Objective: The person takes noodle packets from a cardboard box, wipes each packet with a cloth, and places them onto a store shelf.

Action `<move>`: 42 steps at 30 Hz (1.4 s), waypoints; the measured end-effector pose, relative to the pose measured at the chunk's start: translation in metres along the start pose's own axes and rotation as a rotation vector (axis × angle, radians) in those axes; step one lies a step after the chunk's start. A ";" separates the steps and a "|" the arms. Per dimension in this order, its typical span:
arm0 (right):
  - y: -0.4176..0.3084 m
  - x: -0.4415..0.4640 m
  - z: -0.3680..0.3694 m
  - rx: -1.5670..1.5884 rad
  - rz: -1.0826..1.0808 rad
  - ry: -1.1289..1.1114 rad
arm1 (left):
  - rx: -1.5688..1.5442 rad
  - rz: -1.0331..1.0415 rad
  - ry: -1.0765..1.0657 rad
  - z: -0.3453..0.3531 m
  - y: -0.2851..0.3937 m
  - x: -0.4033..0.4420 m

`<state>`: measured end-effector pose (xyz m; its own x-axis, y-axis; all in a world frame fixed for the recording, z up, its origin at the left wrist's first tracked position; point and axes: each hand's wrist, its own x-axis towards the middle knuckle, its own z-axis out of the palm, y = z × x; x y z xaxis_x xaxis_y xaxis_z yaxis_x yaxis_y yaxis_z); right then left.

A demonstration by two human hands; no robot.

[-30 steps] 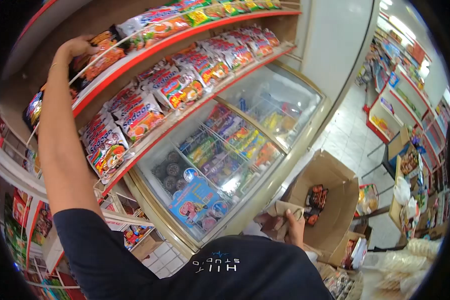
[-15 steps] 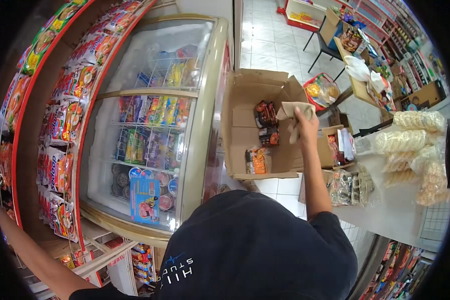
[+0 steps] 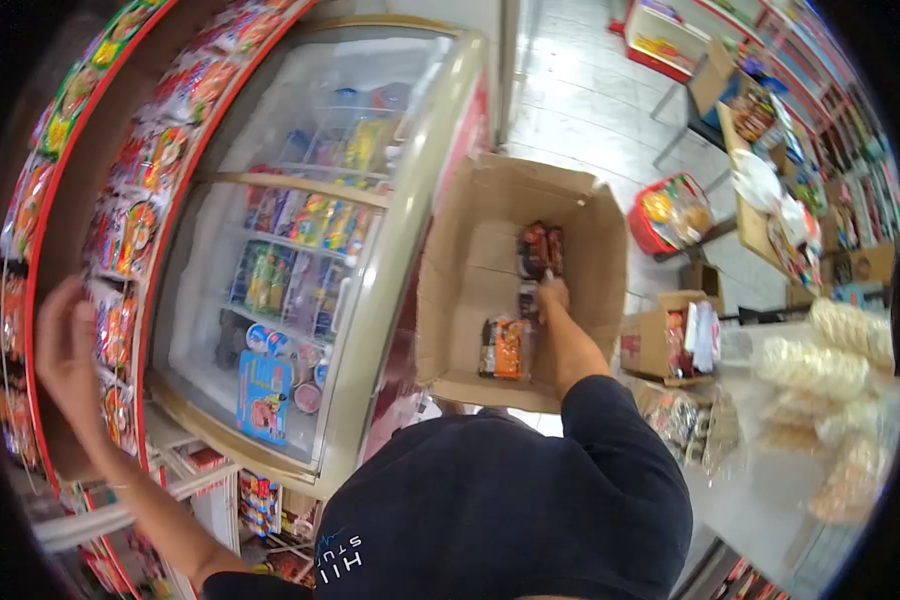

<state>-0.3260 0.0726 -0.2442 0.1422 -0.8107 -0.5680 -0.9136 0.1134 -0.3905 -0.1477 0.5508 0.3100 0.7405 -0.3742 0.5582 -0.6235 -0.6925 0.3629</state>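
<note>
Filling the upper shelf point(image 3: 45, 215) at the far left, noodle packets point(image 3: 30, 200) lie in a row behind its red front edge, with darker orange-and-black packets point(image 3: 13, 310) towards its near end. The left hand point(image 3: 68, 350) is raised just beside that edge, its fingers loosely bent and partly open, with nothing visible in them; whether it touches the shelf, I cannot tell. To its right, the lower shelf point(image 3: 166, 235) carries red-and-white packets point(image 3: 128, 238) along its front edge. Next comes a glass-topped freezer point(image 3: 368, 300), a blue card point(image 3: 263, 396) near its near edge. Beside the freezer stands an open carton point(image 3: 455, 255). Inside, an orange packet point(image 3: 507, 348) lies near the near edge of its floor, while dark red packets point(image 3: 540, 248) lie farther up, towards the right side. The right hand point(image 3: 553, 298) reaches down into the carton, its fingers bent at the near end of the dark red packets; whether they grip one is unclear. Farther right are a red basket point(image 3: 642, 230), a small box point(image 3: 646, 345) and, on the pale tabletop point(image 3: 715, 490), clear bags point(image 3: 808, 372) near its right edge.
</note>
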 end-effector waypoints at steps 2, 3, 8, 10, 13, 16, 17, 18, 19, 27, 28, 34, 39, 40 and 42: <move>0.001 -0.029 -0.002 -0.155 -0.039 0.001 | 0.014 -0.116 -0.089 0.041 0.035 -0.039; 0.015 -0.012 0.022 -0.266 -0.046 0.113 | -0.099 -0.233 -0.108 0.061 0.031 -0.056; 0.023 -0.001 0.017 -0.270 -0.156 -0.101 | -0.374 -0.427 -0.196 0.140 0.029 -0.103; 0.006 -0.003 0.016 -0.245 -0.194 -0.188 | -0.314 -0.393 -0.249 0.150 0.035 -0.107; -0.016 -0.018 0.003 -0.349 -0.315 -0.041 | -0.223 -0.340 -0.288 0.157 0.032 -0.107; -0.062 -0.026 -0.019 -0.610 -0.462 -0.274 | -0.042 -0.174 -0.329 0.169 0.022 -0.112; -0.084 -0.049 -0.043 -0.764 -0.649 -0.286 | 0.076 -0.057 -0.347 0.173 0.020 -0.115; -0.099 -0.066 -0.066 -0.919 -0.834 -0.294 | 0.250 0.072 -0.472 0.175 0.020 -0.116; -0.106 -0.064 -0.083 -0.862 -0.966 -0.354 | 0.242 0.071 -0.465 0.179 0.017 -0.120; -0.150 -0.216 -0.218 -0.230 -1.500 -0.307 | 0.182 0.609 -0.513 0.208 0.014 -0.127; -0.152 -0.232 -0.219 -0.082 -1.592 -0.242 | 0.045 0.526 -0.446 0.214 0.017 -0.127; -0.148 -0.294 -0.165 0.225 -2.010 0.083 | -1.669 -0.547 -0.668 0.236 0.037 -0.133; -0.142 -0.327 -0.135 0.182 -2.223 0.051 | -2.213 -0.910 -0.293 0.221 0.044 -0.150; -0.143 -0.328 -0.136 0.150 -2.216 0.026 | -2.088 -1.032 -0.185 0.222 0.043 -0.154; -0.142 -0.331 -0.137 0.109 -2.220 0.008 | -2.062 -1.219 0.024 0.221 0.041 -0.159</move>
<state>-0.2953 0.2461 0.0990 0.6087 0.3518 0.7111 0.6796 -0.6937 -0.2385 -0.2359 0.4455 0.0714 0.8212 -0.4208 -0.3855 0.5539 0.7504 0.3607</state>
